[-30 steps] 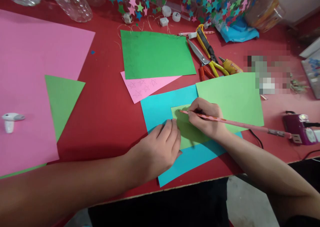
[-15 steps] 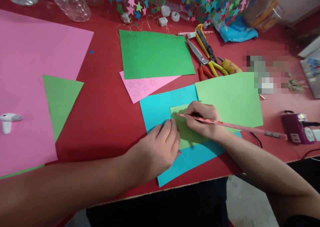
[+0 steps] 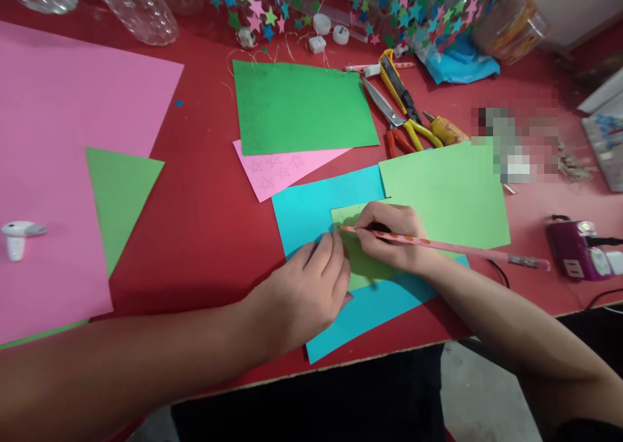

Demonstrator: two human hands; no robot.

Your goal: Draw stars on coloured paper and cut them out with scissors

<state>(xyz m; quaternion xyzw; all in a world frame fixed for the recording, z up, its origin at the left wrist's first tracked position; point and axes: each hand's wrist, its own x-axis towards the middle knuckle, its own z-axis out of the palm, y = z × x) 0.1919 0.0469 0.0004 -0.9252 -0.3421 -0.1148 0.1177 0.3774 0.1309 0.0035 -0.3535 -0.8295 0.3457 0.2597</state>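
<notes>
Pink pencil (image 3: pixel 462 250) and small green paper (image 3: pixel 363 260), right of frame centre.
Your right hand (image 3: pixel 403 255) grips the pencil, its tip near the paper's upper-left corner; your left hand (image 3: pixel 309 286), fingers together, holding nothing, rests over the paper's left side; blue sheet (image 3: pixel 360 319) underneath.

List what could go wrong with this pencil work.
The pencil tip in the right hand is very close to the left hand's fingertips, so a stroke might bump them. The small light green paper lies over the blue sheet; if the left hand eased off, it could slide and skew a line.
</notes>
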